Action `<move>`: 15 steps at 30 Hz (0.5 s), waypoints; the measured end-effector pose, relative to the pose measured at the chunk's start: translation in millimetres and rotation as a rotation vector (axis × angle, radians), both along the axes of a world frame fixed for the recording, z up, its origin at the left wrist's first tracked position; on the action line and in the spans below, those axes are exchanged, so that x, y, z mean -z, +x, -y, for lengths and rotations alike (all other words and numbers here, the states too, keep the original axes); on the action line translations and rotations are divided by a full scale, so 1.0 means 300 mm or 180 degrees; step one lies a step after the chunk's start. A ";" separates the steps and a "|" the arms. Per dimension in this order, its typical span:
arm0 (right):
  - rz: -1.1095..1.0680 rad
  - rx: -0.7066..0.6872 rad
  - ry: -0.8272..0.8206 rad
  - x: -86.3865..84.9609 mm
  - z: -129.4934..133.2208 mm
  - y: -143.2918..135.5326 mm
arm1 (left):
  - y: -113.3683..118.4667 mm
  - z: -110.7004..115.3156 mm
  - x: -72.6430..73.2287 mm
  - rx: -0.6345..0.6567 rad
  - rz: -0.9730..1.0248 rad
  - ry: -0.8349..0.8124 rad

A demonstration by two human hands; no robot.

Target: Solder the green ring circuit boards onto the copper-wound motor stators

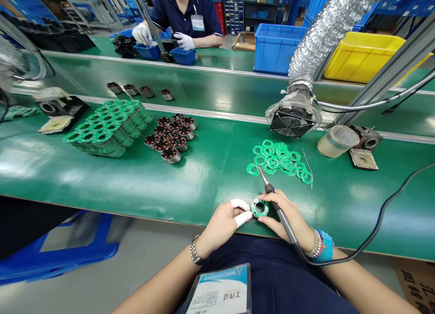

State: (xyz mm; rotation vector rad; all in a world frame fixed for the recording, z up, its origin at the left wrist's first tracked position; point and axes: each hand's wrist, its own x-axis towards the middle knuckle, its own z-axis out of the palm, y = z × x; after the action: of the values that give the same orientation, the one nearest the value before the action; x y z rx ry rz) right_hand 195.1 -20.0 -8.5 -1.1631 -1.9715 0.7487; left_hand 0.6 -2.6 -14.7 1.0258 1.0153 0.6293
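A motor stator topped with a green ring-shaped circuit board (255, 213) is near the front edge of the bench. My left hand (228, 219), with white covers on its thumb and finger, pinches the left side of this part. My right hand (288, 216) has a soldering iron (284, 222) lying across it, the tip slanting up and away to the left. Its thumb and fingertips also rest about the right side of the stator. Beyond the hands lies a loose pile of green ring boards (272, 161). A thin wire of solder (307, 166) is beside the pile.
Wound stators (171, 156) and stacked green boards (108, 128) stand at left. A fan on a foil duct (291, 121), a round tub (337, 141) and an iron stand (369, 142) are at right. The iron's cable (377, 228) crosses the right side. A gloved co-worker (204, 15) sits opposite.
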 end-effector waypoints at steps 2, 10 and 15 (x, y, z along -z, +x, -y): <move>0.0058 -0.0015 0.0009 -0.003 -0.002 0.000 | -0.005 -0.006 -0.005 0.0066 -0.0039 0.0019; 0.0242 0.0042 0.0104 -0.009 0.002 0.005 | -0.015 -0.040 -0.040 0.0446 -0.0232 0.0028; 0.0271 0.0038 0.0160 -0.005 0.003 0.004 | -0.045 -0.038 -0.051 0.0898 -0.1191 0.1534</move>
State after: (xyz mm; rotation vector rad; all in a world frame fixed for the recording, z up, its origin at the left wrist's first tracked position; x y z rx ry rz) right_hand 196.3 -21.0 -7.1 -1.1933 -2.0399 0.6493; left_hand -13.0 8.9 0.7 1.7264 1.0345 0.4639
